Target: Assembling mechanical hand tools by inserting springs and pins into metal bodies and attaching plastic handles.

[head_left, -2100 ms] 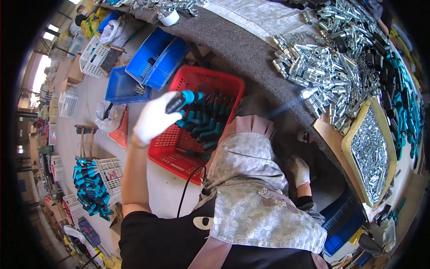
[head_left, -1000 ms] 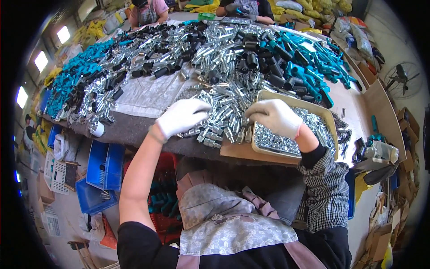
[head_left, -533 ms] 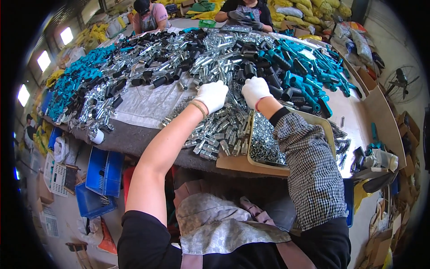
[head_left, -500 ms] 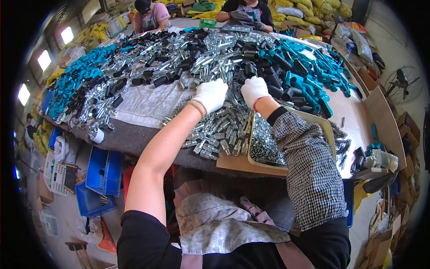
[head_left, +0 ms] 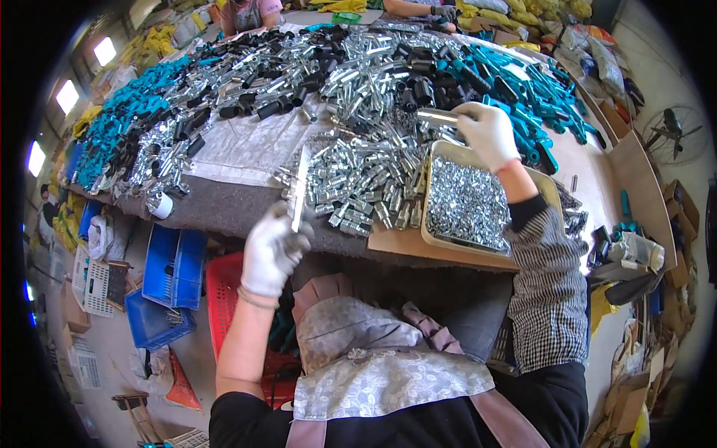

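Observation:
My left hand [head_left: 272, 250], in a white glove, is pulled back near the table's front edge and holds a slim shiny metal rod [head_left: 300, 189] pointing up. My right hand [head_left: 487, 133], also gloved, is stretched out over the table and grips a short silver metal tube [head_left: 438, 116] just beyond a tan tray [head_left: 553, 196] full of small silver screws. A heap of silver tubes [head_left: 358, 175] lies between the two hands. Farther back lie black sleeves [head_left: 418, 86] and teal handles [head_left: 534, 93].
A grey cloth covers the table [head_left: 224, 213]. A red crate [head_left: 220, 287] and blue bins [head_left: 168, 269] stand on the floor to my left. A fan [head_left: 676, 134] and cardboard boxes are at the right. Other people sit at the far side of the table [head_left: 246, 11].
My left hand has drawn back from the heap toward my body, now with a thin rod in it. My right hand has shifted right and lifted a silver tube.

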